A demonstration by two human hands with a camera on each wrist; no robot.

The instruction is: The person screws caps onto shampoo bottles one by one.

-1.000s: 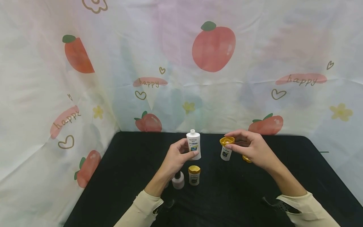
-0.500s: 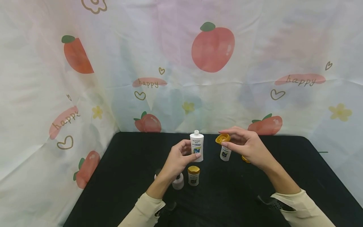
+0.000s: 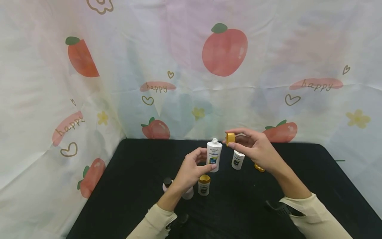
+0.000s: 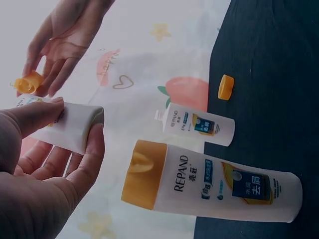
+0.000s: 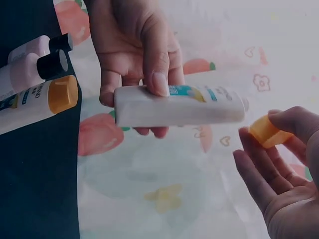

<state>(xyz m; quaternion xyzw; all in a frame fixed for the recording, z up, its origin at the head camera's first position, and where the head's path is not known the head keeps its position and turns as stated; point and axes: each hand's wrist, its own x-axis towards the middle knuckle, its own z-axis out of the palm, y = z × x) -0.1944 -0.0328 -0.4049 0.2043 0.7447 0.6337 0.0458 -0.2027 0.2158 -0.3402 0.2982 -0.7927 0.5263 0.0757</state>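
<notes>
My left hand (image 3: 192, 169) grips a white shampoo bottle (image 3: 214, 153) by its sides, held upright with its bare neck on top. Up and to the right of that neck, my right hand (image 3: 259, 149) pinches a golden-yellow cap (image 3: 230, 139) between thumb and fingers, tipped on its side. In the right wrist view the cap (image 5: 269, 132) is close to the neck end of the bottle (image 5: 179, 107), with a small gap between. A second uncapped shampoo bottle (image 4: 199, 124) stands on the table, partly behind my right hand in the head view. A loose yellow cap (image 4: 226, 87) lies near it.
A capped shampoo bottle (image 3: 204, 186) stands on the black table (image 3: 143, 172) in front of my left hand. Two pinkish bottles with black caps, one nearer the camera (image 5: 25, 72) in the right wrist view, stand beside it, partly hidden by my left wrist. A printed curtain (image 3: 185, 59) hangs behind.
My left hand has carried the bottle to the right. My right hand has raised the cap leftward off the line of the standing bottle and turned it from hollow side up onto its side.
</notes>
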